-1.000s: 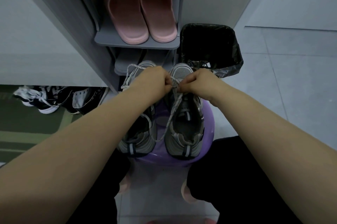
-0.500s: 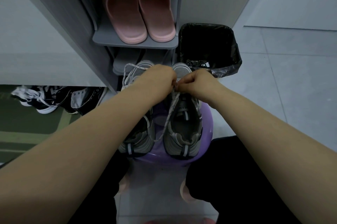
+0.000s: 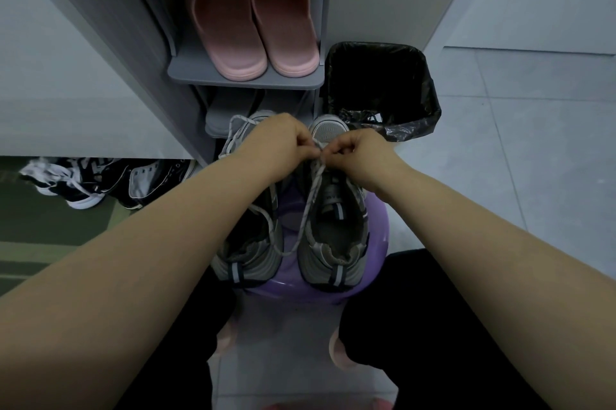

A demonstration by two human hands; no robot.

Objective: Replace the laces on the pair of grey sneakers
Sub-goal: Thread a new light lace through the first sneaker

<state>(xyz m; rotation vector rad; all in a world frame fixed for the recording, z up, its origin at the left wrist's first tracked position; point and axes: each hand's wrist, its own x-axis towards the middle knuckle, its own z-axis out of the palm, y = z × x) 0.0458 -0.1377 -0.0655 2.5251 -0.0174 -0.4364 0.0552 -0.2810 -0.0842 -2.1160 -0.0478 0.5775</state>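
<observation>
The left hand (image 3: 280, 139) and right hand (image 3: 361, 152) sit slightly nearer the toe of the right-side grey sneaker (image 3: 333, 229) than a second ago. Their fingers (image 3: 311, 152) now meet on the lace (image 3: 308, 206), closing the short gap between them.

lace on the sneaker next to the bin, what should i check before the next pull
1. Grip: left hand and right hand both pinch the lace over the toe end of the grey sneaker next to the bin: ok.
2. Support: it sits beside the other sneaker on the purple stool: ok.
3. Eyelet being threaded: hidden behind the hands: cannot tell.
4. Slack: a loose loop drapes into the gap between the sneakers and may catch: not ok.
5. Other sneaker's lacing: second lace lies loose at its toe: not ok.
</observation>
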